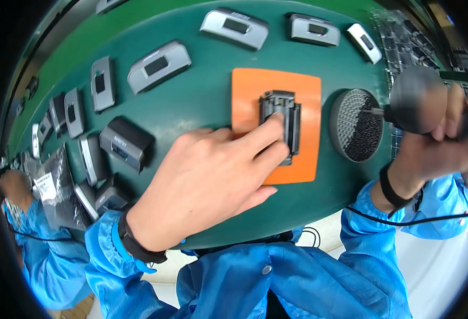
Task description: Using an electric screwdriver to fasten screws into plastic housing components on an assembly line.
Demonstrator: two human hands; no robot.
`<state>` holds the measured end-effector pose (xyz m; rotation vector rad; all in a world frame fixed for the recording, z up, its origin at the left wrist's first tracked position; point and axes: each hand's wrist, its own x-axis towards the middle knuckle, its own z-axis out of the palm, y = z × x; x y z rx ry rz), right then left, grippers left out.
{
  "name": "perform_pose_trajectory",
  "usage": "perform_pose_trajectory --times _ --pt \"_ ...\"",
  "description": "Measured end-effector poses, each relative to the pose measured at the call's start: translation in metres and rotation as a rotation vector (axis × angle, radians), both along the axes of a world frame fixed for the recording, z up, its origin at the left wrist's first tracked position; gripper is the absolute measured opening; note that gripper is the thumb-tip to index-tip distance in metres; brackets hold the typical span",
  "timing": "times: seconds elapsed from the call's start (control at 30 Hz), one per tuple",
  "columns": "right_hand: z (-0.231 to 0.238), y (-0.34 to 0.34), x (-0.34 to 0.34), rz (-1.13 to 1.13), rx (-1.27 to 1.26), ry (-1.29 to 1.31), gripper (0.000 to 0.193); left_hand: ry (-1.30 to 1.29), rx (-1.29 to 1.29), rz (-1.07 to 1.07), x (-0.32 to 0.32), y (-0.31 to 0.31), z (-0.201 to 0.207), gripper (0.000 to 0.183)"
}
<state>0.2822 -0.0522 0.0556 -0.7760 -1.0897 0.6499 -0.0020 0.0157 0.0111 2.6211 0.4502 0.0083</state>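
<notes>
My left hand (207,170) reaches over an orange mat (306,127), its index and middle fingers pressed on a dark plastic device housing (282,101) lying there. Part of the housing is hidden under the fingers. My right hand (436,151), blurred by motion, is closed around a screwdriver with a thin bit (375,111) pointing left. A round grey disc (419,99) shows at the tool, in front of the fingers. Below the bit stands a round dish (336,127), its right half covered with small black screws and its left half a grey dimpled surface.
Silver-and-black device housings (159,66) stand in an arc along the far and left sides of the green table (207,106). Clear plastic trays (399,48) lie far right. A grey plastic bag (61,186) is at left, near another person's hand (16,187). A black cord (420,221) crosses lower right.
</notes>
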Motion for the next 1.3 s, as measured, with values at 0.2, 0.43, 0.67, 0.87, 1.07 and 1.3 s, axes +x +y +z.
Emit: perform_pose_trajectory --times 0.2,0.43,0.67,0.87,1.07,1.3 --pt "0.012 -0.014 -0.033 0.428 -0.064 -0.067 0.034 -0.018 0.016 0.041 -0.004 -0.001 -0.007 0.054" --pt "-0.03 0.001 -0.057 0.642 0.073 0.106 0.041 -0.09 0.054 0.066 -0.004 -0.005 -0.016 0.053" --pt "-0.038 0.002 -0.048 0.705 -0.083 -0.027 0.043 -0.123 0.088 0.078 -0.005 -0.007 -0.019 0.053" --pt "-0.034 -0.003 -0.046 0.644 -0.101 0.004 0.036 -0.133 0.082 0.08 -0.005 -0.007 -0.019 0.051" --pt "-0.033 -0.005 -0.048 0.579 -0.105 -0.01 0.032 -0.152 0.103 0.082 -0.004 -0.009 -0.022 0.048" --pt "-0.031 -0.008 -0.058 0.534 -0.138 -0.043 0.028 -0.184 0.109 0.091 -0.004 -0.009 -0.023 0.046"
